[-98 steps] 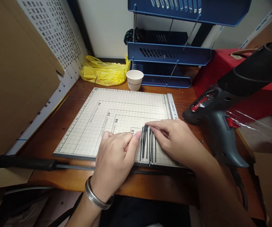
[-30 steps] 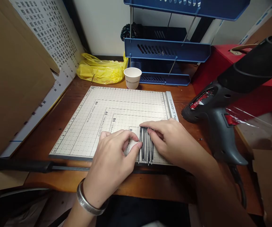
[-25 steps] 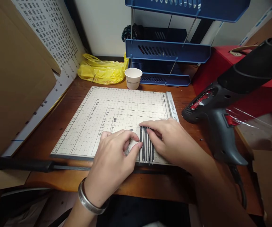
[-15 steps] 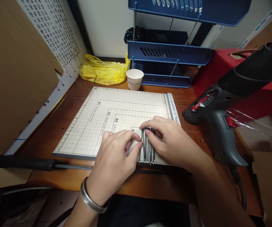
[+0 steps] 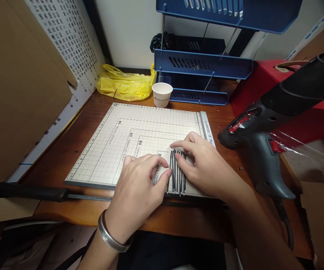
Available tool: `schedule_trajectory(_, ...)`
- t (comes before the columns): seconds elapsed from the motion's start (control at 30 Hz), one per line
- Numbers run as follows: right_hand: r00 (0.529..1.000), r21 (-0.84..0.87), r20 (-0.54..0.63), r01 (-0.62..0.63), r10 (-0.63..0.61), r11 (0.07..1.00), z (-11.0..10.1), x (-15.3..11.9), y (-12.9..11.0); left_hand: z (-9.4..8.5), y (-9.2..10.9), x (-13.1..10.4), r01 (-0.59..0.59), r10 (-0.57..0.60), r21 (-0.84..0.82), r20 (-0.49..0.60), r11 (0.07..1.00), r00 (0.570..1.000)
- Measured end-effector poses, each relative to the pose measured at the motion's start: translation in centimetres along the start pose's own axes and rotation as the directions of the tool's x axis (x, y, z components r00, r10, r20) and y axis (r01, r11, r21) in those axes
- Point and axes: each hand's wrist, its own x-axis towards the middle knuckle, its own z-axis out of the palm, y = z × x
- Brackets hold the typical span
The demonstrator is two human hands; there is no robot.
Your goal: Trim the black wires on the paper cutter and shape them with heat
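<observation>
Several thin black wires [image 5: 177, 174] with bare silvery ends lie side by side on the cream, grid-marked board of a paper trimmer [image 5: 102, 144], near its front edge. The thumb and forefinger of my left hand [image 5: 139, 183] are pinched together on the leftmost wire. Over the far ends of the row is my right hand [image 5: 204, 161]. Its forefinger reaches just past the wire tips, its thumb rests at the wires, and the two are apart. A metal bangle [image 5: 110, 236] circles my left wrist.
The trimmer's black-handled blade arm [image 5: 52, 194] runs along the front edge. Behind the board stand a paper cup [image 5: 162, 95], a yellow plastic bag [image 5: 125, 84] and blue tiered trays [image 5: 201, 62]. A heat gun [image 5: 269, 150] is at right, before a red box [image 5: 263, 71]. Cardboard [image 5: 18, 86] borders the left.
My right forefinger has lifted slightly and moved away from the wire tops, showing more of their far ends. The left hand stays by the leftmost wire. The whole view has shifted a little.
</observation>
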Motion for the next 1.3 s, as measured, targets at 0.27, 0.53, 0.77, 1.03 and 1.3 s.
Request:
schedule_trajectory(0.27, 0.999, 0.172, -0.047, 0.014, -0.006, 0.985, -0.4, -0.1, -0.4, 0.1, 0.1, -0.1, -0.012, 0.012, 0.012, -0.028, 1.0, 1.0)
schedule_trajectory(0.53, 0.987, 0.427, -0.015, -0.14, 0.162, 0.893, -1.2, -0.3, -1.0, 0.0, 0.6, 0.1, -0.029, 0.028, -0.051, -0.03, 0.998, 0.999)
schedule_trajectory(0.77, 0.979, 0.653, -0.076, -0.093, 0.187, 0.752, -1.8, -0.5, -1.9, -0.8, 2.3, -0.6, 0.111, -0.11, -0.554, 0.035, 0.825, 0.993)
schedule_trajectory(1.03, 0.979, 0.652, -0.065, -0.104, 0.192, 0.751, -2.0, -0.9, -2.1, -1.2, 3.3, -0.9, 0.175, -0.146, -0.769, 0.107, 0.615, 0.983)
schedule_trajectory(1.3, 0.968, 0.445, -0.162, -0.103, 0.193, 0.889, -2.2, -0.9, -1.4, -0.5, 2.5, -0.6, 0.15, -0.165, -0.564, 0.025, 0.812, 0.986)
